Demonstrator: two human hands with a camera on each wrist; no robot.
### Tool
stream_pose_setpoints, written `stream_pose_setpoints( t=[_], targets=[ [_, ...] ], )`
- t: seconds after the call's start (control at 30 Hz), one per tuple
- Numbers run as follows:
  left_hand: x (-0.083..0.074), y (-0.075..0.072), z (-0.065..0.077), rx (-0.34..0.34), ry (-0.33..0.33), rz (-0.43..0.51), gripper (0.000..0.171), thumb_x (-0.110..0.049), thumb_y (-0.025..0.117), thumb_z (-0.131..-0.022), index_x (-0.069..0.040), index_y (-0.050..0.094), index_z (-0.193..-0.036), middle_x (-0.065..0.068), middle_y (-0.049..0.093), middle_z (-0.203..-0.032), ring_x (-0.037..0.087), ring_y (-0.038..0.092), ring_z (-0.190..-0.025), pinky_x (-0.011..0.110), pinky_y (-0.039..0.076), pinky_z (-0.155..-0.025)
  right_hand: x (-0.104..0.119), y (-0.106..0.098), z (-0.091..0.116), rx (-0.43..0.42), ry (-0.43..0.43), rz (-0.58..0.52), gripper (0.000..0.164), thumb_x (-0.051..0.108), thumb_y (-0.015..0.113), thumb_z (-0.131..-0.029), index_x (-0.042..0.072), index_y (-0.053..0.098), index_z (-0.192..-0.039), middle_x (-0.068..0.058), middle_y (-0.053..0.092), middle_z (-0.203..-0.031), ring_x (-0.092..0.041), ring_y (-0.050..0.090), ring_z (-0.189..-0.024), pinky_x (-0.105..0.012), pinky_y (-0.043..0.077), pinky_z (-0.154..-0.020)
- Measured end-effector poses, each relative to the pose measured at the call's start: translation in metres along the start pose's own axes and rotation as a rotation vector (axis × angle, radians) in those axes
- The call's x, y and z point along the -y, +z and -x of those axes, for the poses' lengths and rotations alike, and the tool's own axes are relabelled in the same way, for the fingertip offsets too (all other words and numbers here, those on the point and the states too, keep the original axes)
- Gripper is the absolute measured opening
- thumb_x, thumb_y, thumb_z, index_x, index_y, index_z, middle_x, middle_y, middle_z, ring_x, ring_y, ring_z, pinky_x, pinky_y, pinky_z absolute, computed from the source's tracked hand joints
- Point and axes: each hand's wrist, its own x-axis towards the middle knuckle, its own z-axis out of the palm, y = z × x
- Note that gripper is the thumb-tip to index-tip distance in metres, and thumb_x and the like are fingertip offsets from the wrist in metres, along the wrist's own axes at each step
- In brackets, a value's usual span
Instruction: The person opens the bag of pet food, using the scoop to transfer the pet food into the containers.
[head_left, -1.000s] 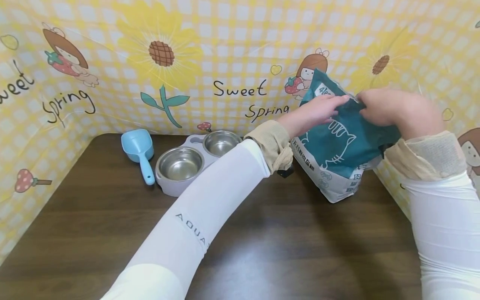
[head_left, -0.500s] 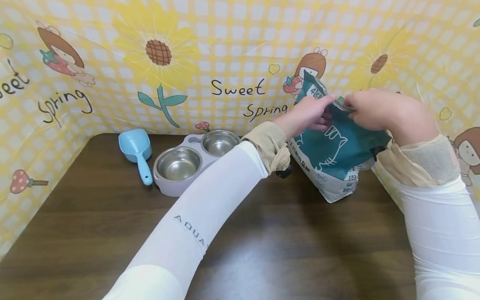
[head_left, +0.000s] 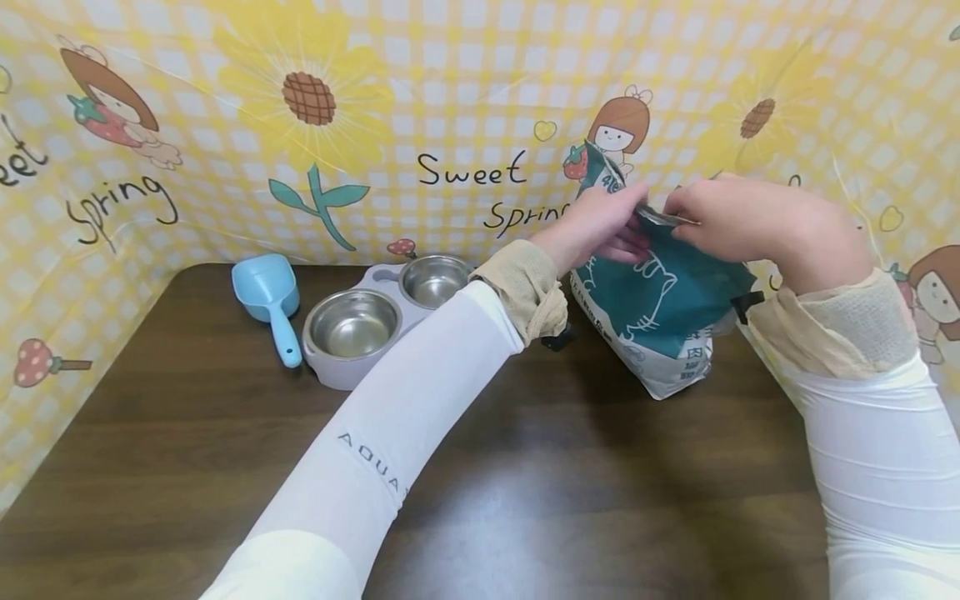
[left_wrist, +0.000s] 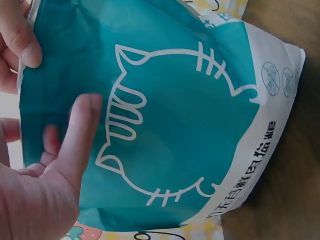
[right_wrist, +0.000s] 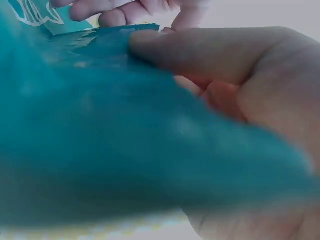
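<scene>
R hand [head_left: 757, 223] pinches teal bag [head_left: 682, 321] by its top edge; L hand [head_left: 596, 221], nearby, pinches same edge. Bag's on counter [head_left: 540, 483], R of lilac 2-bowl stand [head_left: 332, 374].

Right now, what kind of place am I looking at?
Probably a pet-feeding corner, though the room beyond isn't visible: the tabletop holds a blue scoop and a stand with two metal bowls, near a teal bag with a cat drawing.
</scene>
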Motion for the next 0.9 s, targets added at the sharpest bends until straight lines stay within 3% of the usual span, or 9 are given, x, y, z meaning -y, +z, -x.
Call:
stream_pose_setpoints(
  t=[0.13,0.27,0.37,0.57,0.73,0.83,0.9],
  targets=[
    [-0.001,0.005,0.000,-0.021,-0.011,-0.037,0.037,-0.029,0.048,-0.099,0.001,0.066,-0.092,0.020,0.073,-0.081,0.026,0.072,-0.064,0.036,0.063,-0.066,-0.001,0.001,0.001,-0.004,0.016,-0.030,0.026,0.013,0.057,-0.096,-0.005,0.067,-0.111,-0.017,0.068,-0.085,-0.027,0.058,-0.070,-0.042,0.047,-0.064],
    [-0.003,0.010,0.001,-0.067,0.026,-0.109,0.036,-0.030,0.045,-0.103,0.000,0.064,-0.097,0.021,0.074,-0.083,0.025,0.071,-0.062,0.034,0.063,-0.062,-0.005,0.003,0.004,0.043,0.086,-0.011,0.028,0.025,0.059,-0.095,0.001,0.068,-0.087,-0.007,0.058,-0.066,-0.022,0.052,-0.061,-0.035,0.040,-0.054],
    [-0.006,0.011,0.001,-0.103,0.061,-0.134,0.033,-0.028,0.045,-0.104,0.000,0.061,-0.105,0.022,0.074,-0.086,0.025,0.071,-0.061,0.034,0.063,-0.060,-0.007,0.005,0.005,0.069,0.081,-0.005,0.027,0.024,0.058,-0.095,0.004,0.064,-0.076,-0.002,0.050,-0.059,-0.019,0.049,-0.056,-0.032,0.038,-0.051],
    [-0.014,0.006,0.006,-0.166,0.106,-0.221,0.031,-0.027,0.042,-0.105,-0.002,0.060,-0.109,0.020,0.072,-0.084,0.023,0.070,-0.059,0.031,0.062,-0.053,-0.007,0.014,0.008,-0.048,-0.030,-0.119,0.024,0.014,0.055,-0.098,0.004,0.068,-0.081,-0.003,0.057,-0.061,-0.016,0.052,-0.054,-0.032,0.043,-0.053],
    [-0.023,0.001,0.012,-0.219,0.149,-0.424,0.030,-0.032,0.040,-0.105,-0.008,0.058,-0.101,0.013,0.073,-0.082,0.017,0.070,-0.056,0.025,0.061,-0.053,-0.010,0.015,0.008,-0.090,-0.007,-0.234,0.031,0.019,0.051,-0.102,0.004,0.069,-0.082,-0.003,0.060,-0.061,-0.015,0.054,-0.054,-0.033,0.046,-0.054],
    [-0.025,-0.002,0.015,-0.188,0.157,-0.403,0.030,-0.032,0.041,-0.106,-0.008,0.057,-0.102,0.012,0.071,-0.084,0.018,0.070,-0.059,0.026,0.061,-0.054,-0.014,0.008,0.004,-0.062,0.027,-0.253,0.039,0.029,0.045,-0.104,0.003,0.071,-0.090,-0.006,0.064,-0.074,-0.019,0.057,-0.065,-0.035,0.046,-0.061],
    [-0.026,-0.004,0.016,-0.142,0.145,-0.323,0.031,-0.032,0.042,-0.106,-0.005,0.058,-0.105,0.014,0.068,-0.084,0.021,0.071,-0.062,0.029,0.062,-0.055,-0.016,0.002,0.003,-0.007,0.056,-0.282,0.046,0.037,0.040,-0.105,0.003,0.069,-0.098,-0.010,0.062,-0.080,-0.022,0.056,-0.070,-0.036,0.045,-0.063]
  ],
)
